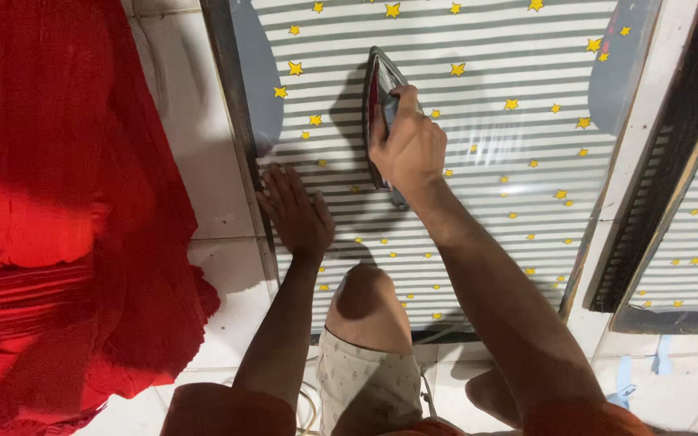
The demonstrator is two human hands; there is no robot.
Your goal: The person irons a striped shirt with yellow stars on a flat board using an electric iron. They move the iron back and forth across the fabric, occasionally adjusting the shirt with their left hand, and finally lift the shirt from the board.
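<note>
White tiled floor (220, 153), dim light

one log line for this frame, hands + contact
right hand: grips iron handle | left hand: flat on striped star sheet | red cloth: piled at left on floor

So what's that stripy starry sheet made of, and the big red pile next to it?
The grey-and-white striped sheet with yellow stars looks like a glossy plastic-coated cover: it shows bright glare streaks and lies smooth. The red heap looks like soft, matte woven cloth, since it folds and drapes loosely. The right hand grips a dark iron with a shiny metal edge.
</note>
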